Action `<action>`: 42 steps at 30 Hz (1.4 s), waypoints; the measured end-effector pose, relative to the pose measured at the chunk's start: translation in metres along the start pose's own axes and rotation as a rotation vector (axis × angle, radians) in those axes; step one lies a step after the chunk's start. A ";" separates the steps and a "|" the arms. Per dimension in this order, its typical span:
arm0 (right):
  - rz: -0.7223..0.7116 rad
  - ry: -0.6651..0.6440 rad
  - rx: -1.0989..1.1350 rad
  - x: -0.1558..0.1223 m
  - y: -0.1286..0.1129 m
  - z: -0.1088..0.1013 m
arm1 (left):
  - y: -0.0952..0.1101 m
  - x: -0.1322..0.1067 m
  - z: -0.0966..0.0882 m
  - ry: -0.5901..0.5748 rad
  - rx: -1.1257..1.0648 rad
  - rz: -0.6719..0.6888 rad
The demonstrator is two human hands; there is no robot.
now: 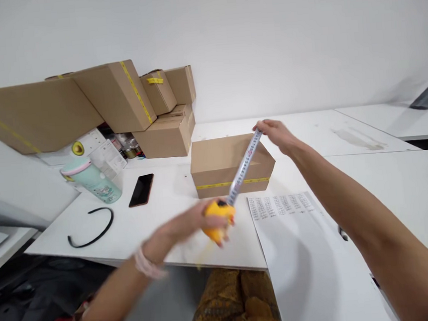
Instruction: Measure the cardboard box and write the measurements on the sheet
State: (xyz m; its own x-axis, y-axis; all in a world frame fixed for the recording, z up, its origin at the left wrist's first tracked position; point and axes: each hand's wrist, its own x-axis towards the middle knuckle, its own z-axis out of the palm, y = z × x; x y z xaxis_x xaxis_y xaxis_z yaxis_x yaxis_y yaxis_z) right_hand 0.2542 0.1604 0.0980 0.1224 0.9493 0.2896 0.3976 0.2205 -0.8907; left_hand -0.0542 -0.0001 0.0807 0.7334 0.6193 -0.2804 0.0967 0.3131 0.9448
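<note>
A yellow tape measure (219,226) is gripped in my left hand (198,219), which is somewhat blurred by motion. Its silver blade (245,165) is pulled out and slants up to the right. At the far end, the fingers of my right hand (271,131) pinch the blade's tip. Below and behind the stretched blade lies a closed cardboard box (217,160) with a yellow strip along its front face. Whether the blade touches the box I cannot tell. A long sheet of paper (293,253) with rows of handwriting lies to the right, under my right forearm.
Several cardboard boxes (167,137) are stacked at the back left against the wall. Nearer stand a mint-green tumbler (94,181), a phone (141,190) and a black headband-like loop (109,224). The white table's (161,245) front edge runs just above my lap.
</note>
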 end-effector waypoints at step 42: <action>0.091 0.156 0.054 -0.028 0.057 -0.026 | -0.060 0.012 -0.001 0.951 0.027 0.459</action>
State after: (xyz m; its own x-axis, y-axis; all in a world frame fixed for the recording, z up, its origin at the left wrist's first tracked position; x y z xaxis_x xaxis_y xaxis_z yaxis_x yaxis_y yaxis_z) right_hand 0.2971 0.1407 0.0488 0.2970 0.9203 0.2545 0.3295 0.1514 -0.9319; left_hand -0.0520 -0.0107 0.0204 -0.1247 0.9873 0.0986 -0.0324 -0.1034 0.9941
